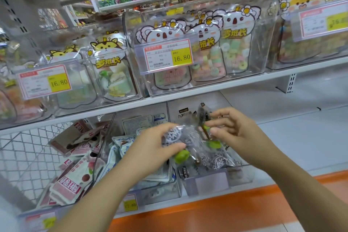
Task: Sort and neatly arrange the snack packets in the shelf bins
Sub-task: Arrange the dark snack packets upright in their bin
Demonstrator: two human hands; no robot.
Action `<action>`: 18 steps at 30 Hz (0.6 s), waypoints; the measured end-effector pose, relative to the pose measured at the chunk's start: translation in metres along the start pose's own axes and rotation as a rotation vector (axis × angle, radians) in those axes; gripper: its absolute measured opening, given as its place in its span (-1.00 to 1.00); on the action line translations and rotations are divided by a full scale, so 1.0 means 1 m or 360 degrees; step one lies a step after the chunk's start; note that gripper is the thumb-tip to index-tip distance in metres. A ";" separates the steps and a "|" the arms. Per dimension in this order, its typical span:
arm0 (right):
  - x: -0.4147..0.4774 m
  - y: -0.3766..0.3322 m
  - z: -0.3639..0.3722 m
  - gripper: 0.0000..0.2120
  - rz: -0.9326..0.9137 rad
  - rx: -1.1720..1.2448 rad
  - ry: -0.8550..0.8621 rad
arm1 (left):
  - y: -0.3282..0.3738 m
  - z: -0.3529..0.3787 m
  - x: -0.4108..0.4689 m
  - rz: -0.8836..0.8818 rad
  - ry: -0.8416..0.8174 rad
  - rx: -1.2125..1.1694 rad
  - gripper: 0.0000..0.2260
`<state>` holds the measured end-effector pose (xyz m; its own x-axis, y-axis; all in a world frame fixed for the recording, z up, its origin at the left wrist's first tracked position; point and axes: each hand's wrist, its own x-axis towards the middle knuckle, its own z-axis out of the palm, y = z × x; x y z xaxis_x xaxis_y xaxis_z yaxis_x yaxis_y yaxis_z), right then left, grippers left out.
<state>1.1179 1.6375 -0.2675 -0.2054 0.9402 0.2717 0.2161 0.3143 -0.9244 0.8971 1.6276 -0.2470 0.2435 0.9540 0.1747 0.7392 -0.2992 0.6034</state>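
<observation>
L hand, R hand, pkts over bin

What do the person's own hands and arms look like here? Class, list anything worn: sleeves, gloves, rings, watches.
The left hand and right hand are bare: no gloves, and no rings on the fingers that show. The left forearm and right forearm are uncovered to the picture's edge, with no sleeve, watch or bracelet in view.
</observation>
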 end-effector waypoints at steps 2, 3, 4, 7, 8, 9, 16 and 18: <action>0.005 0.012 -0.007 -0.86 0.0184 -0.0440 -0.0111 | -0.009 -0.001 -0.001 -0.0106 0.0289 -0.0218 -0.78; 0.006 0.019 -0.007 -0.86 0.0272 -0.0698 -0.0201 | -0.012 -0.002 -0.002 -0.0166 0.0375 -0.0315 -0.81; 0.007 0.025 -0.006 -0.83 0.0346 -0.0927 -0.0269 | -0.015 -0.002 -0.003 -0.0235 0.0421 -0.0411 -0.82; 0.008 0.034 0.004 -0.68 0.0429 -0.1266 -0.0315 | -0.025 -0.001 -0.003 -0.0378 0.0447 -0.0615 -0.84; 0.009 0.035 0.006 -0.62 0.0438 -0.1277 -0.0317 | -0.026 0.001 -0.003 -0.0401 0.0446 -0.0636 -0.83; 0.010 0.036 0.008 -0.56 0.0429 -0.1260 -0.0324 | -0.027 0.002 -0.004 -0.0418 0.0442 -0.0644 -0.83; 0.023 0.049 0.018 -0.26 0.0346 -0.1190 -0.0716 | -0.024 0.006 -0.008 -0.0441 0.0453 -0.0624 -0.82; 0.028 0.048 0.018 -0.26 0.0331 -0.1277 -0.0713 | -0.026 0.005 -0.011 -0.0451 0.0491 -0.0639 -0.82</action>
<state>1.1057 1.6763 -0.3086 -0.4010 0.9019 -0.1606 0.8483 0.2995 -0.4367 0.8780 1.6248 -0.2687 -0.1679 0.9750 0.1456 0.4381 -0.0585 0.8970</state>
